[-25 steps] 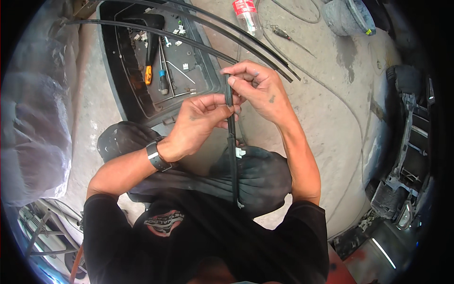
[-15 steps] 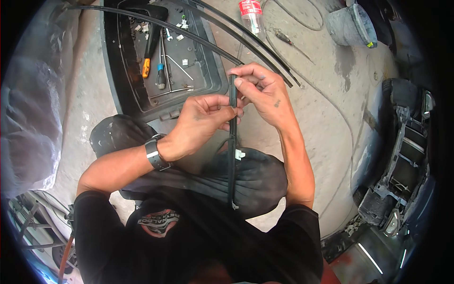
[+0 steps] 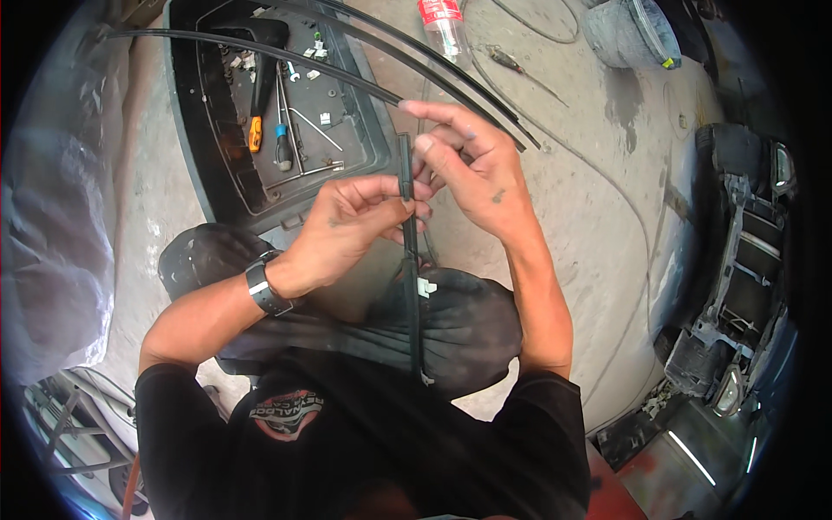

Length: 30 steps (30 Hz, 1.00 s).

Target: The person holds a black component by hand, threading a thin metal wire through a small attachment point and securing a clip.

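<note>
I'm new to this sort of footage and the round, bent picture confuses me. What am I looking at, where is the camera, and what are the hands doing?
There is no machine here: a person works with two bare hands. The camera sits on that person's head and looks down, and its very wide lens bends straight edges near the rim. The forearms come in from the lower edge.

The left hand, with a dark watch on its wrist, and the right hand both grip the upper end of a thin black strip, which stands upright over the lap. A small white clip sits on it.

On the concrete floor ahead lie a black panel holding screwdrivers and small parts, two long black strips and a clear plastic bottle.
</note>
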Motion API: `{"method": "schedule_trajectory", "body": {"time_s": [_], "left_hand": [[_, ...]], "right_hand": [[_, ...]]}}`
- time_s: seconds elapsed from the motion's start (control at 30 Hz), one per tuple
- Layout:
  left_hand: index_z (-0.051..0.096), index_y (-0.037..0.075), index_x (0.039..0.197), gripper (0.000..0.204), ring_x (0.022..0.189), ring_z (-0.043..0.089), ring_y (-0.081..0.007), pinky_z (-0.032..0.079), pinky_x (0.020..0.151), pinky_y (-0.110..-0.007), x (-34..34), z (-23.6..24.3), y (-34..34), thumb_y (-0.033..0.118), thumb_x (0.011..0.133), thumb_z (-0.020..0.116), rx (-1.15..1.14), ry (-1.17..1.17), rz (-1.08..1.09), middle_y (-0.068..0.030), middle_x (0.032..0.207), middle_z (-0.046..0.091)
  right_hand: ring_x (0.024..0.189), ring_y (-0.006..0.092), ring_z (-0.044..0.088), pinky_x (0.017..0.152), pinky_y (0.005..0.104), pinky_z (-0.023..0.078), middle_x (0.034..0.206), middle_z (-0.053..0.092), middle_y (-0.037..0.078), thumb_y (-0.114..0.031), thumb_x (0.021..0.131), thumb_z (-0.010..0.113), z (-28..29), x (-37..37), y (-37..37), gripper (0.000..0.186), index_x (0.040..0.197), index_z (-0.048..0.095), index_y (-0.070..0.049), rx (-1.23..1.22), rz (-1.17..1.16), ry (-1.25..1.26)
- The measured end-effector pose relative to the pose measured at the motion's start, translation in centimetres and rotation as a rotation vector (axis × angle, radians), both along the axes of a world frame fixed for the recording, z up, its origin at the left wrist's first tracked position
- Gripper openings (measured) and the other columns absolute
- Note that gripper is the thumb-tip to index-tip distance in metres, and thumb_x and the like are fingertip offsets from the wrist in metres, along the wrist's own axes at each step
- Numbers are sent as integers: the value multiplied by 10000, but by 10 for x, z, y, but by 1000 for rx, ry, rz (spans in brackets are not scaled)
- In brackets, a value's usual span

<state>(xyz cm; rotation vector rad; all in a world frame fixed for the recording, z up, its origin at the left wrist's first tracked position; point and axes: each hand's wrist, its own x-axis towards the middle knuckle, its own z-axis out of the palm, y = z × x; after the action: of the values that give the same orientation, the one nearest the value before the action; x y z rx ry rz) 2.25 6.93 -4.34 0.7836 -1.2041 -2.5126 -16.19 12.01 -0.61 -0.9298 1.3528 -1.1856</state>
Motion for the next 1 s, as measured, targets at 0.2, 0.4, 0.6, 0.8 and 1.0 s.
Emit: {"method": "schedule_trajectory", "body": {"time_s": [0.2, 0.4, 0.6, 0.8, 1.0], "left_hand": [[673, 7, 1144, 230, 872, 662, -107, 530, 733, -246, -1, 5, 2, 142, 1002, 554, -81, -23, -26, -51, 982, 707], [682, 19, 1144, 236, 875, 644, -68, 532, 715, -231, 1, 4, 0, 150, 1001, 547, -163, -26, -99, -25, 999, 710], [654, -16, 1146, 248, 879, 648, -102, 565, 696, -252, 2, 9, -12, 139, 989, 543, -218, -43, -229, -77, 1004, 699], [622, -60, 1133, 335, 846, 690, -165, 608, 723, -315, 1, 1, -30, 229, 1014, 501, 71, 76, -97, -164, 1035, 679], [657, -11, 1089, 218, 804, 692, -151, 612, 677, -285, -1, -2, -28, 163, 1003, 558, -51, 27, -69, -136, 989, 691]], "right_hand": [[595, 78, 591, 533, 241, 488, 756, 641, 39, -73, 970, 569, -4, -2, 2, 242, 1191, 598, 20, -7, 39, 94], [581, 75, 570, 526, 229, 459, 731, 608, 16, -74, 974, 555, 4, 1, 4, 221, 1165, 608, 23, 67, 87, 55], [590, 76, 580, 557, 236, 471, 738, 616, 15, -66, 940, 569, 2, -1, 4, 210, 1122, 615, 28, 44, 83, 85], [633, 91, 620, 618, 248, 510, 777, 653, 30, -83, 914, 610, -5, -6, 5, 174, 1057, 651, 8, -1, 36, 112], [684, 100, 629, 629, 253, 506, 802, 669, 60, -86, 897, 590, -4, -8, 5, 201, 1032, 635, 57, 10, 75, 60]]}}
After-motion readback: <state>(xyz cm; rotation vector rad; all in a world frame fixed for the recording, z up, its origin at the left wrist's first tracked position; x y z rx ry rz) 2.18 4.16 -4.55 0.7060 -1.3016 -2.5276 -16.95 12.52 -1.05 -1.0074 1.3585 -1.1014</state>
